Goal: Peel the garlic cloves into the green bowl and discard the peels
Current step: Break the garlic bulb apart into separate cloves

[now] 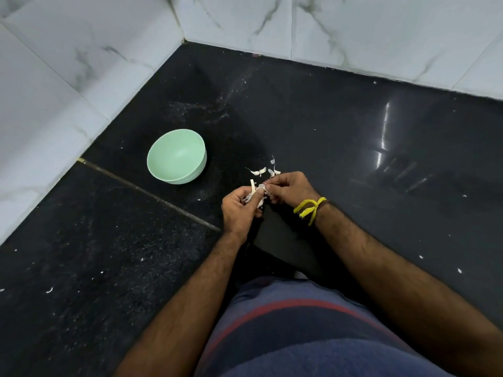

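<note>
My left hand (239, 210) grips a garlic bulb (255, 193) with a pale stem sticking up, over the black countertop. My right hand (290, 187) pinches a clove or bit of skin at the bulb's top, fingertips against my left thumb. Several loose garlic cloves and peels (262, 171) lie on the counter just beyond my hands. The green bowl (177, 156) stands to the left of the hands, upright, and nothing shows inside it.
The black granite countertop (353, 148) runs into a corner of white marble wall tiles (81, 63) at the left and back. Small white flecks (49, 289) are scattered over the counter. A yellow thread (310, 209) is tied round my right wrist.
</note>
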### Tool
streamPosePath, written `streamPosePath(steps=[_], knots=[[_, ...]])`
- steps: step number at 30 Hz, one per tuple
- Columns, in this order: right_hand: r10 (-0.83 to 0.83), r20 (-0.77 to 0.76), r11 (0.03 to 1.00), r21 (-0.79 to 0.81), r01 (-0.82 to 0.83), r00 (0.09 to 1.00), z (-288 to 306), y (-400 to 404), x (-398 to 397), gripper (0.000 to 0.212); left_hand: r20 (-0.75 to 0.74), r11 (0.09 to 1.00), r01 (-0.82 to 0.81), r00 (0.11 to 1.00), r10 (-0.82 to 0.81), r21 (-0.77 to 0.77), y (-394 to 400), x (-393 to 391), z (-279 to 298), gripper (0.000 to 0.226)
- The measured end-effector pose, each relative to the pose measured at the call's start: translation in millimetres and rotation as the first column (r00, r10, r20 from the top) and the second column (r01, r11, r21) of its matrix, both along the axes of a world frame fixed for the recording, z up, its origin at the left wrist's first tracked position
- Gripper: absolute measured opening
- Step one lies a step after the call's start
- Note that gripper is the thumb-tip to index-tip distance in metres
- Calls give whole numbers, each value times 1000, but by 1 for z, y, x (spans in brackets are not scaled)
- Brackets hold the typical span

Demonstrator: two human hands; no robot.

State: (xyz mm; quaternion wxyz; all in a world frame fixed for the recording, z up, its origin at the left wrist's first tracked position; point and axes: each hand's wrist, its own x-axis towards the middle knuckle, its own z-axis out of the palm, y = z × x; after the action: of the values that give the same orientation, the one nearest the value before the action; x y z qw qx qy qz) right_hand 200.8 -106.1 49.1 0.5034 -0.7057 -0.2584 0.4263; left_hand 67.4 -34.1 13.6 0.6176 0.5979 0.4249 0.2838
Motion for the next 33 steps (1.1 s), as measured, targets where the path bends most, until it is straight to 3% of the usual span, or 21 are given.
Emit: streamPosePath(steps=[11, 17, 22, 24, 26, 31, 33], knots=[[-156, -36, 987, 44, 158, 987, -3, 0, -4, 9, -6, 993, -95, 995, 95, -69, -1, 0, 5, 23], [-282, 155, 959, 73, 273, 947, -1, 9, -1, 3, -35, 992, -105, 994, 102, -65, -2, 2, 7, 20], [-216, 337, 976, 56, 210, 916, -2, 15, 0, 12, -26, 992, -108, 994, 106, -69, -3, 2, 8, 17], [-83, 410, 995, -7, 95, 908, -2, 14, -4, 12, -22, 992, -102, 995, 100, -72, -3, 1, 10, 20], [0, 358, 998, -55, 21, 934, -5, 13, -9, 5, -29, 995, -80, 996, 79, -63, -5, 1, 11, 23], [-9, 126, 999, -37, 14, 992, -2, 11, -3, 8, 5, 993, 66, 998, -66, -93, 0, -5, 13, 9], [-27, 102, 999, -24, 30, 994, 1, 11, -1, 10, 32, 986, 54, 998, -50, -155, 4, -7, 14, 6]])
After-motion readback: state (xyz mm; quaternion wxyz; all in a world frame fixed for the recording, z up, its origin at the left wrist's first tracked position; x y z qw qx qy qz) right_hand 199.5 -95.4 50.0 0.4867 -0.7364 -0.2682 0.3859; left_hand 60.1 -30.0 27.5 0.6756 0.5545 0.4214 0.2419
